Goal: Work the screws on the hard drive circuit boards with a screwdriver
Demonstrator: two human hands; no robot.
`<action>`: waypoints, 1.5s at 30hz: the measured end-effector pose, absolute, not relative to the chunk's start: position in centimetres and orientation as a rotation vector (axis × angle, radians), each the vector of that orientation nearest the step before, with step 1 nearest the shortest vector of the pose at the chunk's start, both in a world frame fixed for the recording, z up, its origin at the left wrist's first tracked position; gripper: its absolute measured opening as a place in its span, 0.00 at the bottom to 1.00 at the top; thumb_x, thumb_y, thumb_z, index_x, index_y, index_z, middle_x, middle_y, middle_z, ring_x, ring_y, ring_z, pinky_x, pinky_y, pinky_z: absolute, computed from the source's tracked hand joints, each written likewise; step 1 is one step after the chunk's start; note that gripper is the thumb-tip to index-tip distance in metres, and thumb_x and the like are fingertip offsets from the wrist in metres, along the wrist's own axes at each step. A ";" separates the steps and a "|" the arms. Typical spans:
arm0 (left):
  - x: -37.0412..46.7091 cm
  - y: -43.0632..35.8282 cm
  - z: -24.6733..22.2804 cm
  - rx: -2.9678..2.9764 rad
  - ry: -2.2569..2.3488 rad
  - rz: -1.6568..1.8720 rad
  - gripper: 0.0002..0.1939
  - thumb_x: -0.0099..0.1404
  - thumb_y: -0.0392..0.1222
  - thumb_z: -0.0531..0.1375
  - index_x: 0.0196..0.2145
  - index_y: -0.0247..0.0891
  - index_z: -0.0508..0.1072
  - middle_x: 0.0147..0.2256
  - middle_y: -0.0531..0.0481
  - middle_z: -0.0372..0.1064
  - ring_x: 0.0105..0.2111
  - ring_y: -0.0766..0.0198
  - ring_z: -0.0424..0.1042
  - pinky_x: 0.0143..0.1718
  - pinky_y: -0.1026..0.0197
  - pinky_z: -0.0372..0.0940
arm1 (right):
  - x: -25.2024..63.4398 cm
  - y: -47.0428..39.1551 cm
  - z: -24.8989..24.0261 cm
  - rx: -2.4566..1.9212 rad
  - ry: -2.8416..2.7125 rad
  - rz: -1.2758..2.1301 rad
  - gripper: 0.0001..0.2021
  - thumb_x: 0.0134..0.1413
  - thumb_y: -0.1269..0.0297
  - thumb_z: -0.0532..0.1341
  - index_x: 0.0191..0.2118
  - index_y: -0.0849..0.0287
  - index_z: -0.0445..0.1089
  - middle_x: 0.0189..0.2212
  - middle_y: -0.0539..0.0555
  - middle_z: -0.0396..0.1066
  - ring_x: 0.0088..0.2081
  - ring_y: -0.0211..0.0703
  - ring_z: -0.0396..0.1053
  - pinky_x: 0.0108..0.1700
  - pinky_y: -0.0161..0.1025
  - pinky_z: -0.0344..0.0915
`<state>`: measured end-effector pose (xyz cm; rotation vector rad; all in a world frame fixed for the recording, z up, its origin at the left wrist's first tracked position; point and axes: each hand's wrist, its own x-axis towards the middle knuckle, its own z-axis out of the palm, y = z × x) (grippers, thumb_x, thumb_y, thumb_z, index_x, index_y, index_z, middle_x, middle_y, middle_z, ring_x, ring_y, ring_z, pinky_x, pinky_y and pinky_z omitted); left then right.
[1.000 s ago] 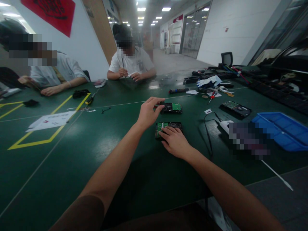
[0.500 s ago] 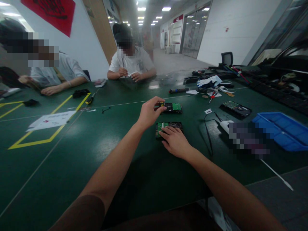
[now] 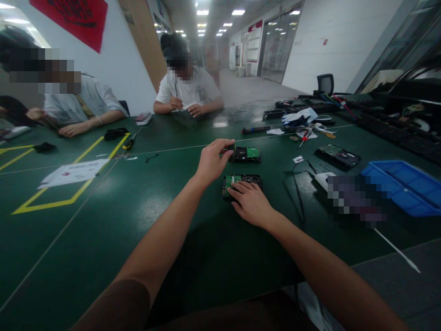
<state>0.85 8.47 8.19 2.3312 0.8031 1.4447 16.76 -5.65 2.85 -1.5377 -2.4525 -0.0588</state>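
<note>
The far hard drive point(image 3: 253, 153), black with a green circuit board on its right part, lies on the green tabletop. At its left end is my left hand point(image 3: 215, 158), thumb and fingers closed in a pinch. A thin yellow piece point(image 3: 234, 147) shows at those fingertips; its kind is too small to make out. Nearer to me is a second hard drive point(image 3: 228, 185), board side up. My right hand point(image 3: 253, 202) lies over it with fingers stretched out and flat, covering its lower middle.
A third hard drive point(image 3: 337, 156), a blue tray point(image 3: 406, 188) and a cable point(image 3: 299, 197) lie to the right. Further back are a red screwdriver point(image 3: 305, 136) and gloves point(image 3: 299, 117). Two people sit across the table. A paper sheet point(image 3: 74, 172) lies left, inside yellow tape.
My left hand has shifted slightly left, and the yellow piece at its fingertips now looks narrower, as if turned edge-on. My right hand stays on the near hard drive.
</note>
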 end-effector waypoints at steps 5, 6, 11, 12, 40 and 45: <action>1.3 8.2 7.9 2.180 0.851 1.427 0.17 0.66 0.35 0.69 0.52 0.38 0.76 0.45 0.45 0.81 0.42 0.60 0.81 0.49 0.55 0.77 | 16.7 -5.6 2.8 -1.541 -2.458 -0.061 0.21 0.70 0.63 0.59 0.65 0.57 0.69 0.66 0.61 0.67 0.66 0.58 0.63 0.64 0.55 0.58; 1.3 8.2 7.9 2.154 0.868 1.430 0.17 0.65 0.37 0.70 0.50 0.38 0.75 0.44 0.45 0.81 0.41 0.60 0.82 0.48 0.55 0.77 | 16.7 -5.6 2.8 -1.541 -2.458 -0.061 0.21 0.70 0.63 0.59 0.65 0.57 0.69 0.66 0.61 0.67 0.66 0.58 0.63 0.63 0.55 0.58; 1.3 8.3 7.8 2.089 0.899 1.465 0.15 0.63 0.40 0.71 0.45 0.40 0.72 0.42 0.47 0.80 0.39 0.62 0.81 0.45 0.57 0.77 | 16.6 -5.7 2.9 -1.538 -2.452 -0.062 0.22 0.69 0.64 0.59 0.65 0.56 0.69 0.66 0.61 0.68 0.65 0.59 0.63 0.63 0.55 0.58; 1.3 8.3 7.8 2.094 0.895 1.470 0.14 0.64 0.39 0.70 0.45 0.40 0.72 0.42 0.48 0.80 0.39 0.62 0.81 0.45 0.57 0.77 | 16.6 -5.8 3.0 -1.540 -2.452 -0.063 0.22 0.69 0.64 0.59 0.66 0.56 0.69 0.66 0.61 0.68 0.65 0.59 0.63 0.63 0.55 0.58; 1.1 8.2 8.0 2.137 1.037 1.504 0.14 0.64 0.42 0.70 0.43 0.41 0.70 0.40 0.49 0.80 0.36 0.62 0.79 0.43 0.58 0.74 | 16.5 -5.8 3.2 -1.543 -2.453 -0.045 0.21 0.69 0.64 0.58 0.65 0.57 0.69 0.66 0.62 0.67 0.66 0.58 0.62 0.63 0.55 0.58; 1.2 8.1 8.2 2.212 0.959 1.503 0.09 0.67 0.38 0.67 0.44 0.41 0.72 0.39 0.51 0.78 0.35 0.65 0.77 0.41 0.59 0.73 | 16.6 -5.8 3.1 -1.538 -2.454 -0.057 0.22 0.69 0.65 0.58 0.65 0.57 0.69 0.66 0.62 0.67 0.65 0.58 0.63 0.63 0.56 0.58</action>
